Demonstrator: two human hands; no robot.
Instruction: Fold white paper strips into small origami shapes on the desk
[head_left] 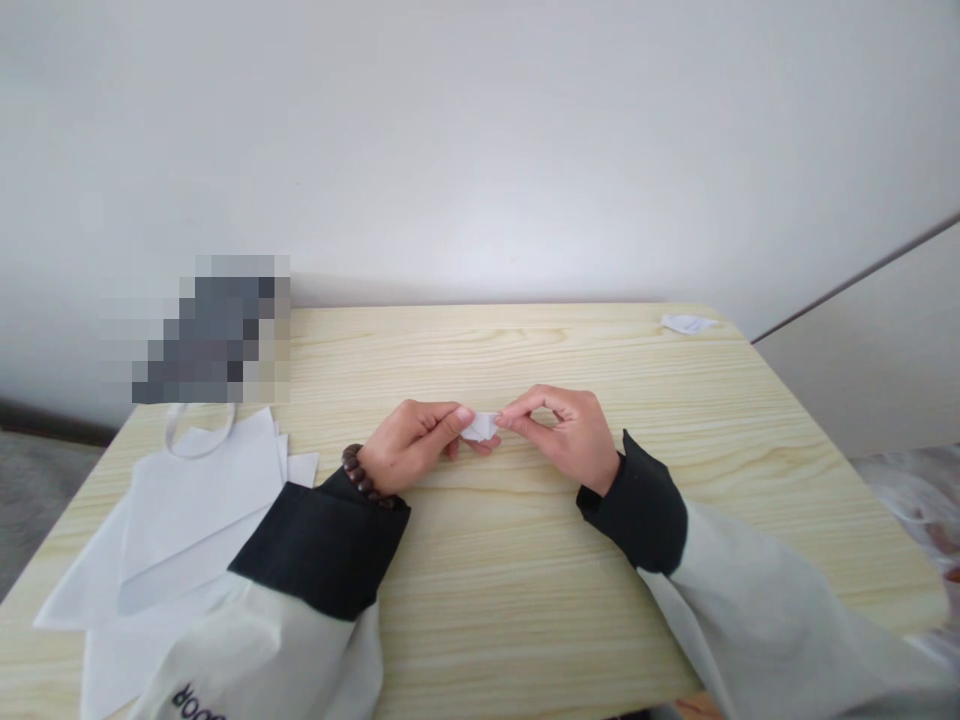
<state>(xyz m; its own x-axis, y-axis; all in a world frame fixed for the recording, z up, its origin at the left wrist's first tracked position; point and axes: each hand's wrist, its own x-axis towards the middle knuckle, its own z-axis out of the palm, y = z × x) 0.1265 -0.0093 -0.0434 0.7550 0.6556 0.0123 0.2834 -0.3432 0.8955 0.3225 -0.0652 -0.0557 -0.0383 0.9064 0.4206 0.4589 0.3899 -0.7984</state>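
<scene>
Over the middle of the table, a small folded piece of white paper (481, 427) is held between both hands. My left hand (416, 440), with a dark bead bracelet at the wrist, grips its left part between thumb and fingers. Some left fingertips show beneath the paper. My right hand (564, 428) pinches the paper's right end with thumb and index finger. The exact folds are too small to make out.
White paper sheets (199, 500) overlap on the left, with a white ring (174, 430) on them. Behind them is a blurred dark object (210, 335). A folded white paper piece (686, 323) lies at the wooden table's (480, 600) far right corner, near the wall.
</scene>
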